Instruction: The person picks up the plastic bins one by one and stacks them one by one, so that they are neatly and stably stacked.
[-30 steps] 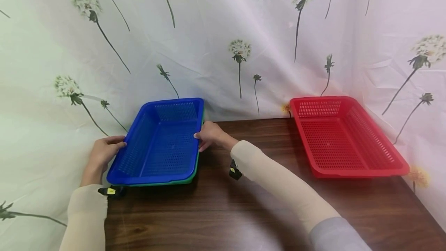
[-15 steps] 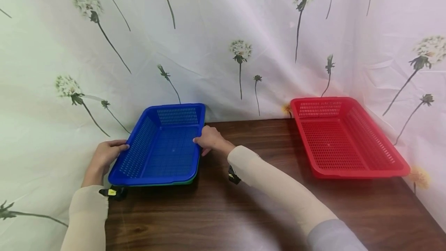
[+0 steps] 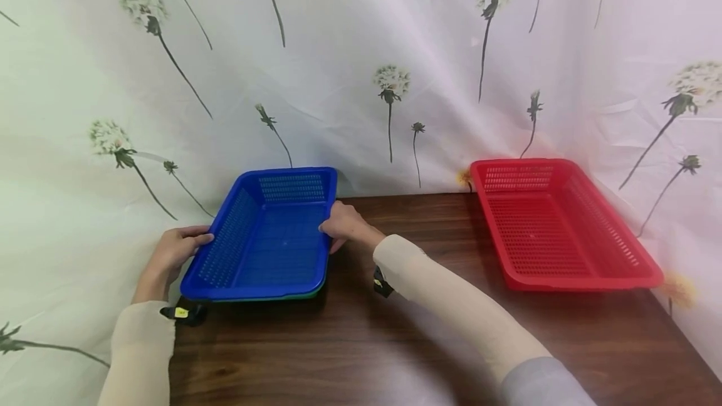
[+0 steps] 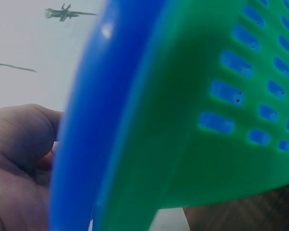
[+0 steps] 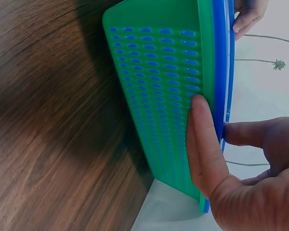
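A blue plastic basket with slotted sides sits nested in a green basket, at the left of the table in the head view. My left hand grips the left rim, its thumb on top. On the opposite side my right hand pinches the right rim. In the right wrist view, the thumb lies at the blue rim, and extended fingers press the green basket's slotted wall. The left wrist view shows the blue rim close up, above the green one; the left fingertips are hidden there.
A red basket stands apart at the right of the brown wooden table. White cloth printed with dandelions hangs behind and along both sides. Bare tabletop lies between the baskets and in front.
The blue basket has sunk lower into the green one. The nested pair has then shifted slightly right, with both hands still holding the rims. The red basket has stayed put.
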A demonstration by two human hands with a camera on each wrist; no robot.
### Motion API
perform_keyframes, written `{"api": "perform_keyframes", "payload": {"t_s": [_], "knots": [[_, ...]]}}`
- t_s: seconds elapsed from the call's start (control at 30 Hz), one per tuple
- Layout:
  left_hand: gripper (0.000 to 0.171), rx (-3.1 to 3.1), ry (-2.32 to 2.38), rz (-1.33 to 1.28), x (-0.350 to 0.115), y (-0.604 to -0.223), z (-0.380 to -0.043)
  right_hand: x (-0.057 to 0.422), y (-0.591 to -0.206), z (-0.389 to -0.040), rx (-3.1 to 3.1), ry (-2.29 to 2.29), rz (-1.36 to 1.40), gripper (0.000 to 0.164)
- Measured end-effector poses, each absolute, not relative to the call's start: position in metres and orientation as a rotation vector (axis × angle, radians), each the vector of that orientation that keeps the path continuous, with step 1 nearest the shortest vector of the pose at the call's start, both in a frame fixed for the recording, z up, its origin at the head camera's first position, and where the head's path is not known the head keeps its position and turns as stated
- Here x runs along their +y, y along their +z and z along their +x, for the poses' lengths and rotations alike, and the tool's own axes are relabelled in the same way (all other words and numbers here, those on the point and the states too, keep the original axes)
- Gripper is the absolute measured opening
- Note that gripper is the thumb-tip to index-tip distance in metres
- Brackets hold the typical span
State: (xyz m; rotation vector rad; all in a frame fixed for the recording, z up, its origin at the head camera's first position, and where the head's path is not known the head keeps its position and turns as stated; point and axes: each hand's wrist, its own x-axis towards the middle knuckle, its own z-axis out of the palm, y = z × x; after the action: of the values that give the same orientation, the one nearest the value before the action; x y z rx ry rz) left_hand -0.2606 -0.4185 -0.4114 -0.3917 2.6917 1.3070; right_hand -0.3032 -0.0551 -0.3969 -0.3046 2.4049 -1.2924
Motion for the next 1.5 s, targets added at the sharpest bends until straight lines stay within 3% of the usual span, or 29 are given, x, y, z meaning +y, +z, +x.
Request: {"api": "perform_keyframes", "payload": {"t_s": [0.53, 1.03, 1.5], "knots": [[0.06, 2.675, 1.337, -0.391, -0.394, -0.41, -0.253, -0.025, -0.399, -0.308, 2.355, -1.319, -0.319, 0.037], [0.058, 2.628, 1.356, -0.372, -0.363, -0.408, -0.255, 0.017, -0.395, -0.314, 2.26, -1.298, -0.327, 0.015], [0.054, 2.664, 1.343, -0.301, -0.332, -0.411, -0.262, 0.055, -0.392, -0.316, 2.185, -1.331, -0.208, 0.019]]}}
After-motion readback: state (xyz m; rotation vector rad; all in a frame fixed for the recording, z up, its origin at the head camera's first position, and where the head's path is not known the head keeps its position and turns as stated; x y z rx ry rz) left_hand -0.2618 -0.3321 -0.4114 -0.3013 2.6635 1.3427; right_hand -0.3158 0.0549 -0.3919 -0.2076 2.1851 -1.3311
